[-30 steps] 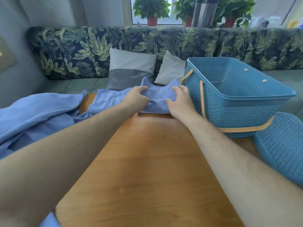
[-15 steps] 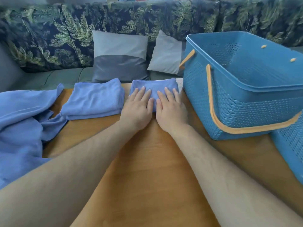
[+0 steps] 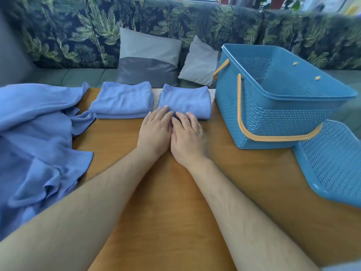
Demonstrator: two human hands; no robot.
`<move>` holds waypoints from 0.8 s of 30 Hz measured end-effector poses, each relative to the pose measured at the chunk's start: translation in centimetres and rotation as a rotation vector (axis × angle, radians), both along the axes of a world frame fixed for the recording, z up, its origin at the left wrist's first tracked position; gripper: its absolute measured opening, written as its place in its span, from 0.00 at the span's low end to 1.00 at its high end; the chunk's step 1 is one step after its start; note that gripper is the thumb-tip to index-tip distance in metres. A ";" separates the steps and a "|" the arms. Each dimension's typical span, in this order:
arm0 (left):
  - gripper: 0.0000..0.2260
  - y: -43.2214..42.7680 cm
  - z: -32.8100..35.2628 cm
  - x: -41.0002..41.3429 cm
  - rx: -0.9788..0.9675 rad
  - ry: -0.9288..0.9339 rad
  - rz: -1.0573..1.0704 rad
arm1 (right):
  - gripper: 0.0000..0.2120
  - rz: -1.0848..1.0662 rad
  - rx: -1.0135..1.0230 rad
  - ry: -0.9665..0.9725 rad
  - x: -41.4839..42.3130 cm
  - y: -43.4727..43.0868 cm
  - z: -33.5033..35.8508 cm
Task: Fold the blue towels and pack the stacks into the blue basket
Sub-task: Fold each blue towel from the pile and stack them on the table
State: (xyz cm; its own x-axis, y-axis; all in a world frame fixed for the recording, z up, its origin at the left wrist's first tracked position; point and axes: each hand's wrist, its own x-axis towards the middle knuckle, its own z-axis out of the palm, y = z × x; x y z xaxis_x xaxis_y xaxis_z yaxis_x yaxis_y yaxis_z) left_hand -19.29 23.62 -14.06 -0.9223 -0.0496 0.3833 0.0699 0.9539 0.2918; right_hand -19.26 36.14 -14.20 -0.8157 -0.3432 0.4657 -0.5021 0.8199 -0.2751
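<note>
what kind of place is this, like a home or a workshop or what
Most likely a home sitting or dining nook. A wooden table stands against a leaf-patterned upholstered bench with grey cushions, and potted plants line what looks like a windowsill behind.

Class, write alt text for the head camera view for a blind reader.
A person's left hand and right hand lie flat together on a wooden table, fingertips on a folded blue towel. A stack of folded towels and a heap of unfolded towels lie to its left; a blue basket and its lid stand to the right.
</note>
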 end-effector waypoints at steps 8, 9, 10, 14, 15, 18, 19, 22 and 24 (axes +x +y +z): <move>0.14 -4.5 1.3 12.5 -0.088 -0.116 0.204 | 0.16 0.203 -0.027 -0.159 9.8 -5.3 0.5; 0.15 -5.8 1.9 13.9 -0.139 -0.122 0.247 | 0.17 0.242 -0.014 -0.153 11.0 -6.4 0.8; 0.15 -7.2 2.6 15.1 -0.175 -0.119 0.286 | 0.17 0.281 -0.004 -0.135 11.9 -7.6 1.4; 0.15 -12.9 6.2 19.4 -0.283 -0.068 0.390 | 0.16 0.403 -0.028 -0.079 14.4 -13.6 5.2; 0.15 -14.2 7.0 20.3 -0.297 -0.059 0.410 | 0.15 0.432 -0.018 -0.076 14.9 -15.1 6.1; 0.13 -18.2 8.6 22.7 -0.285 -0.031 0.487 | 0.16 0.510 0.010 -0.091 16.3 -19.4 7.9; 0.13 -19.5 8.8 23.4 -0.268 -0.016 0.510 | 0.17 0.530 0.004 -0.109 16.7 -20.7 8.2; 0.14 -22.9 8.9 25.0 -0.212 -0.012 0.597 | 0.20 0.579 0.022 -0.160 18.1 -24.1 8.6; 0.12 -24.9 9.0 25.5 -0.195 -0.094 0.688 | 0.20 0.584 0.030 -0.171 18.7 -25.7 8.6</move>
